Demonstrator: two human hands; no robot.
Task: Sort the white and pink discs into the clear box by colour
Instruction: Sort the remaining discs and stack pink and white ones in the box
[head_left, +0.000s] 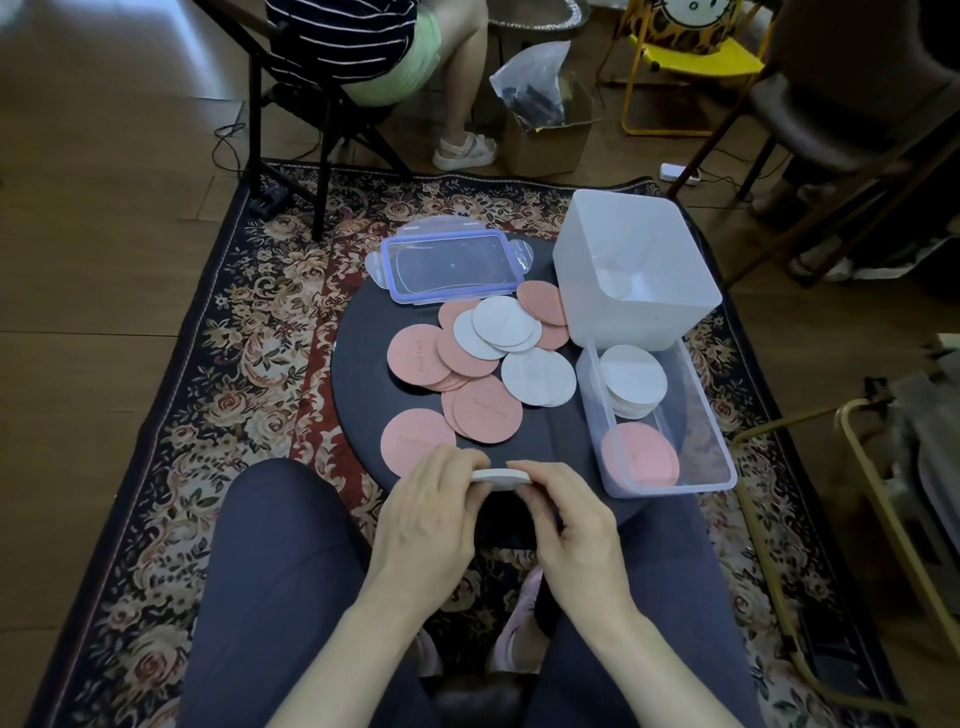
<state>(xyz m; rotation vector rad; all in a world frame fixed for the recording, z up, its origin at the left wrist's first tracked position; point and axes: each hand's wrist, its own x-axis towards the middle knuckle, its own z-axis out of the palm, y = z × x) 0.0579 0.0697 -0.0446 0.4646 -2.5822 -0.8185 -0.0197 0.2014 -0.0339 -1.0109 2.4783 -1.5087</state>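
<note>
A single wide-angle view from the person's head looks forward and steeply down, close over both hands (498, 499); the round worktop (363, 364) lies just beyond them, the rug (234, 322) all around.

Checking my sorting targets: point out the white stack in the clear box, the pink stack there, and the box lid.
white stack (632, 375), head view, top disc's face.
pink stack (640, 454), head view, top disc's face.
box lid (451, 267), head view, clear centre panel.
</note>
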